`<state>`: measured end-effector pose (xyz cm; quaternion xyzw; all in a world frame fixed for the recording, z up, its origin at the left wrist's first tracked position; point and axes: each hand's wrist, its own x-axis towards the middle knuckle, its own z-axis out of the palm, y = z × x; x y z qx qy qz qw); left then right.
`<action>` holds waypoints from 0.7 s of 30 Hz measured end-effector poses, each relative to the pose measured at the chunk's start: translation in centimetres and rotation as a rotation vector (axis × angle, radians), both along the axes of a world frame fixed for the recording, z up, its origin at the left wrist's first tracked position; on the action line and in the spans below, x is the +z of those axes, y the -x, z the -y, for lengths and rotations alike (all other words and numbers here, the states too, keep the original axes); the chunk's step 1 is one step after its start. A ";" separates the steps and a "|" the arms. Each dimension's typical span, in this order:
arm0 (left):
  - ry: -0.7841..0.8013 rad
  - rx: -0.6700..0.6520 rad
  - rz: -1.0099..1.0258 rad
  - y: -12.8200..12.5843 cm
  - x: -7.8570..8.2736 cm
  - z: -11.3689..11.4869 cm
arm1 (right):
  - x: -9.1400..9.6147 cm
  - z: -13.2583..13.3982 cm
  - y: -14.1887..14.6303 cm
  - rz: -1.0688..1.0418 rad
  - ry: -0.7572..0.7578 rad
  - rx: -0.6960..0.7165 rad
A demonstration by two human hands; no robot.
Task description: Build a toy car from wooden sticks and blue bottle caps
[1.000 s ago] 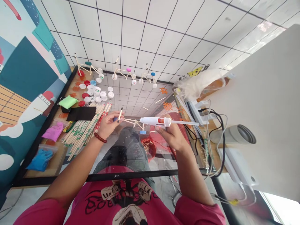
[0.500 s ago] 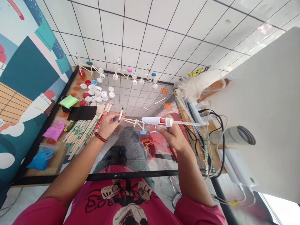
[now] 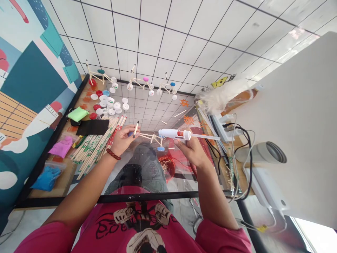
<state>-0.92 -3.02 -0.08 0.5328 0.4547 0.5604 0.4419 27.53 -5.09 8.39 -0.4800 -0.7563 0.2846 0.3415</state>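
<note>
My left hand (image 3: pixel 124 138) is closed on one end of a small bicycle model (image 3: pixel 151 137) made of thin wooden sticks, near a stick with black ends (image 3: pixel 136 129). At the model's far end a blue bottle cap (image 3: pixel 160 149) serves as a wheel. My right hand (image 3: pixel 192 150) is wrapped round a white hot glue gun (image 3: pixel 172 134), a clear glue stick (image 3: pixel 205 136) jutting from its back. The gun's nozzle lies at the model's right end; whether they touch I cannot tell.
Finished stick bicycles (image 3: pixel 139 83) stand along the back edge. White, red and blue bottle caps (image 3: pixel 110 102) lie at the left, above bundled chopsticks (image 3: pixel 94 151) and bags of coloured clay (image 3: pixel 48 176). Cables (image 3: pixel 247 144) run down the right side. A red bucket (image 3: pixel 172 168) shows beneath the glass.
My right hand has shifted slightly left and drawn the glue gun a little toward the model, its glue stick tilting down a touch. My left hand has barely moved.
</note>
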 end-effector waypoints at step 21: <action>-0.016 -0.014 -0.007 0.1 -0.1 0.0 | -0.2 0.8 -2.4 -0.262 0.335 0.053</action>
